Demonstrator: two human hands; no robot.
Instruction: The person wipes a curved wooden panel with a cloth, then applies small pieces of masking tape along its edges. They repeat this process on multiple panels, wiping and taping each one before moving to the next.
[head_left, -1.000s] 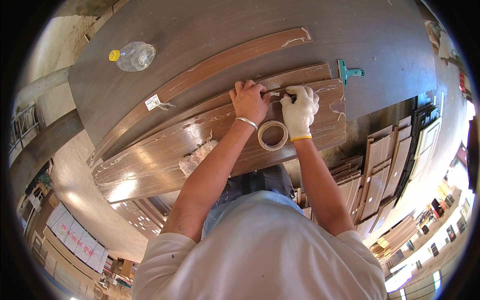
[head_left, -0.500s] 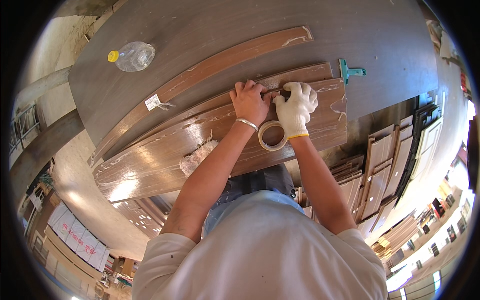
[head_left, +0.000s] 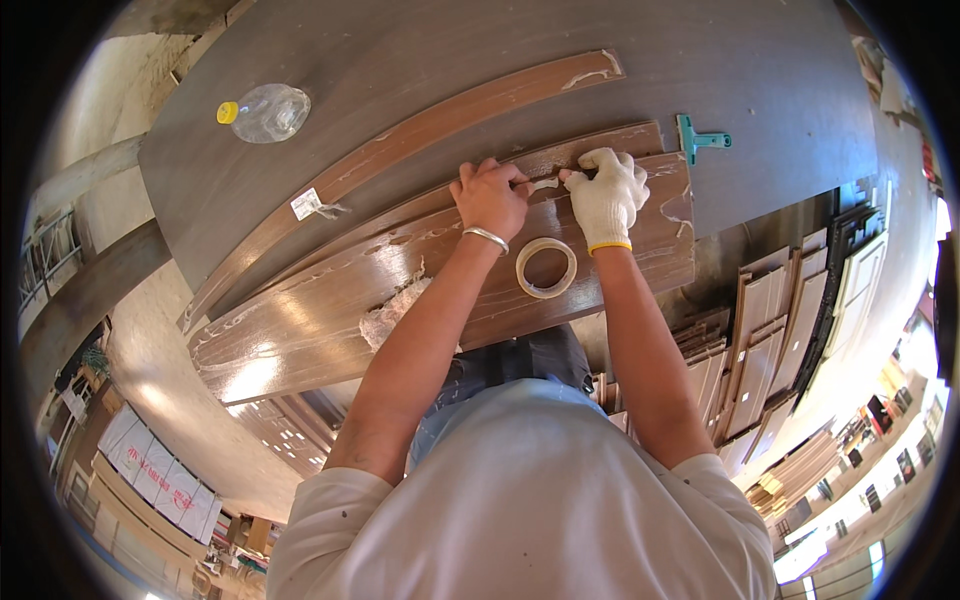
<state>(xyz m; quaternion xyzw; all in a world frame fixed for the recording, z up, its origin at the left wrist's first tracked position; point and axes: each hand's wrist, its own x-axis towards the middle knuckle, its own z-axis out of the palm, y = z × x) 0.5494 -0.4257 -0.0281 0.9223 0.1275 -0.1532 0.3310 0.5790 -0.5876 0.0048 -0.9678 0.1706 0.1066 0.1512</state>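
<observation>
Board [head_left: 430, 245], wide and brown, lies beneath both hands and runs well past them on either side, pale smears along its top. Farthest left, beyond the left hand, a clear bottle [head_left: 272, 112] with a yellow cap lies on its side. Ahead of that hand, a narrow plank [head_left: 450, 118] curves across the table [head_left: 760, 90], a white label [head_left: 305, 204] near its left end. A fluffy rag [head_left: 385, 320] lies nearer the body, left of the left forearm. The bare left hand [head_left: 492, 195] has its fingers curled, tips beside a pale strip [head_left: 545, 185]; whether they pinch it, I cannot tell. Between the hands, closer to the body, sits a tape roll [head_left: 546, 293]. The gloved right hand [head_left: 612, 195] is bent, its thumb near the strip's other side; its grip cannot be made out either. Half a second ago the hands nearly met; now they have parted, which leaves the strip in plain view and suggests the work remains at this edge. Just ahead and right of the glove lies a green scraper [head_left: 705, 140].
</observation>
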